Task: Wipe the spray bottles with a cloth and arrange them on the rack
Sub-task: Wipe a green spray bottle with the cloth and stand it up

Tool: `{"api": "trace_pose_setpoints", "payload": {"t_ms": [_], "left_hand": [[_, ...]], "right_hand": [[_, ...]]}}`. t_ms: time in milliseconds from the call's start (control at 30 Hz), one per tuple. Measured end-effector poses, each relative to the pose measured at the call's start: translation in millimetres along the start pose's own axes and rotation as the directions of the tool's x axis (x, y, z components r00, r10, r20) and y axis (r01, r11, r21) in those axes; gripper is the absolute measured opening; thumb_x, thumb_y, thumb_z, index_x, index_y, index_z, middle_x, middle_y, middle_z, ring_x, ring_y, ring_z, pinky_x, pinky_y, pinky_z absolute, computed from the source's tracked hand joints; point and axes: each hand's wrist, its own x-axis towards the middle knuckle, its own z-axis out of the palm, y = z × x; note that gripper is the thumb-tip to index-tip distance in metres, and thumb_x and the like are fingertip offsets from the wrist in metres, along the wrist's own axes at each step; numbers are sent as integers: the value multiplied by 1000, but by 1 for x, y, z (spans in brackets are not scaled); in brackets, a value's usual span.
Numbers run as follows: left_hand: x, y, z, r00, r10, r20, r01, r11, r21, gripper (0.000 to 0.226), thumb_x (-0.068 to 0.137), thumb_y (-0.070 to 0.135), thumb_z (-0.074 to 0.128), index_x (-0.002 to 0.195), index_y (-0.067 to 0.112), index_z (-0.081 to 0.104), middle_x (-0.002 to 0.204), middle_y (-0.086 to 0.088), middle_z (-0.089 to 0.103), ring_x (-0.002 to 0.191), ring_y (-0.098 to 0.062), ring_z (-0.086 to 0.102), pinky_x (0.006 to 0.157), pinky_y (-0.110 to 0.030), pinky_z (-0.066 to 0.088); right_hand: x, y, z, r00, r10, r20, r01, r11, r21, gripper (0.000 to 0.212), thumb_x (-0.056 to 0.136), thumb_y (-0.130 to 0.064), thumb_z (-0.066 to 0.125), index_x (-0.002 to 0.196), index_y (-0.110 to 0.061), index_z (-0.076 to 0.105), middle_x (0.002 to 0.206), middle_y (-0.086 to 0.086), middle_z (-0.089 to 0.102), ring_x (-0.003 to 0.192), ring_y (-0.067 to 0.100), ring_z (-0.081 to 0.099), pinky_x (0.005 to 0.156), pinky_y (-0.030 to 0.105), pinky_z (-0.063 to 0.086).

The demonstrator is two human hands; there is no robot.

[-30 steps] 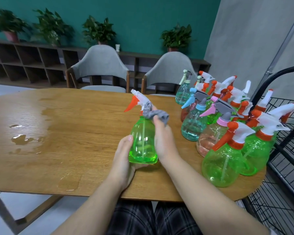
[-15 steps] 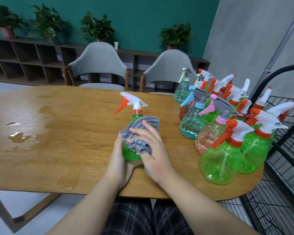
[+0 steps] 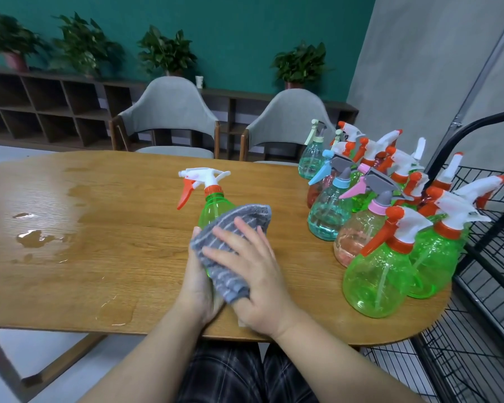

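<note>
A green spray bottle [image 3: 214, 206] with a white head and orange trigger stands at the near middle of the wooden table [image 3: 114, 242]. My left hand [image 3: 197, 286] grips its lower body from the left. A grey striped cloth [image 3: 230, 245] is wrapped over the bottle's front. My right hand [image 3: 253, 269] presses the cloth against the bottle, fingers spread and nearly straight. The bottle's lower half is hidden by cloth and hands. Several more spray bottles [image 3: 390, 216], green, teal and pink, crowd the table's right end. The black wire rack [image 3: 495, 257] stands just right of the table.
Water puddles [image 3: 38, 238] lie on the table's left part, and a smaller wet patch [image 3: 117, 311] sits near the front edge. Two grey chairs [image 3: 169, 117] stand behind the table. A shelf with potted plants [image 3: 163, 52] lines the back wall.
My right hand moved the cloth down from the bottle's neck onto its body. The bottle's nozzle has turned further to the left.
</note>
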Motion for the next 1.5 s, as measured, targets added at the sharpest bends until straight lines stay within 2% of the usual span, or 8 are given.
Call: {"api": "trace_pose_setpoints", "payload": {"t_ms": [167, 300, 433, 567, 700, 867, 1167, 1500], "left_hand": [[2, -4, -1, 995, 79, 56, -83, 993, 79, 100, 55, 70, 80, 136, 16, 54, 131, -11, 64, 117, -21, 63, 80, -31, 57], [5, -7, 2, 993, 92, 79, -103, 983, 152, 92, 57, 67, 80, 131, 16, 58, 121, -7, 69, 109, -17, 67, 78, -29, 58], [10, -13, -3, 994, 102, 40, -109, 962, 250, 109, 45, 64, 88, 134, 11, 54, 122, -12, 68, 105, -22, 68, 79, -32, 57], [12, -18, -8, 991, 127, 36, -131, 924, 359, 98, 56, 60, 84, 134, 11, 51, 124, -19, 65, 115, -37, 62, 100, -51, 48], [12, -21, -9, 987, 155, 34, -154, 886, 437, 75, 61, 57, 71, 124, 19, 56, 120, -11, 69, 116, -32, 62, 100, -46, 49], [13, -20, -7, 970, 241, -17, -214, 891, 399, 116, 44, 75, 82, 135, 13, 46, 126, -13, 65, 114, -27, 62, 100, -42, 48], [13, -21, -10, 952, 305, 22, -284, 853, 438, 112, 45, 60, 91, 134, 9, 45, 120, -9, 68, 110, -21, 65, 87, -26, 53], [9, -22, -4, 949, 308, 61, -299, 831, 469, 93, 43, 47, 89, 122, 21, 48, 104, 10, 73, 95, 0, 67, 76, -12, 51]], "right_hand": [[23, -9, 2, 943, 285, -171, -253, 949, 187, 53, 74, -24, 42, 122, -36, 61, 138, -22, 47, 140, 5, 29, 113, 17, 17], [31, -8, -1, 840, 520, -153, -429, 810, 399, 33, 78, -32, 45, 103, -45, 64, 123, -18, 62, 123, 2, 51, 108, 30, 38], [34, -8, -6, 455, 884, -106, -665, 417, 619, 32, 74, -47, 51, 66, -18, 62, 63, -3, 64, 69, 22, 61, 79, 49, 53], [30, -4, -8, 215, 975, 63, -540, 65, 839, 28, 92, -32, 54, 89, -5, 63, 77, 11, 66, 72, 28, 64, 75, 42, 54], [23, 2, -12, 263, 931, 252, -185, -208, 961, 31, 96, -28, 44, 88, -9, 67, 83, 12, 69, 72, 25, 67, 71, 34, 53], [17, 7, -21, 227, 914, 336, 85, -362, 928, 26, 91, -26, 45, 97, -9, 64, 102, 14, 67, 91, 31, 62, 106, 48, 38], [21, -11, -9, 385, 829, 405, -182, -362, 914, 49, 99, -38, 37, 113, 0, 64, 115, 21, 67, 106, 32, 62, 99, 41, 45], [14, 1, -28, 402, 733, 549, -258, -484, 836, 66, 99, -50, 32, 124, 4, 58, 124, 27, 60, 118, 38, 55, 105, 47, 36]]}}
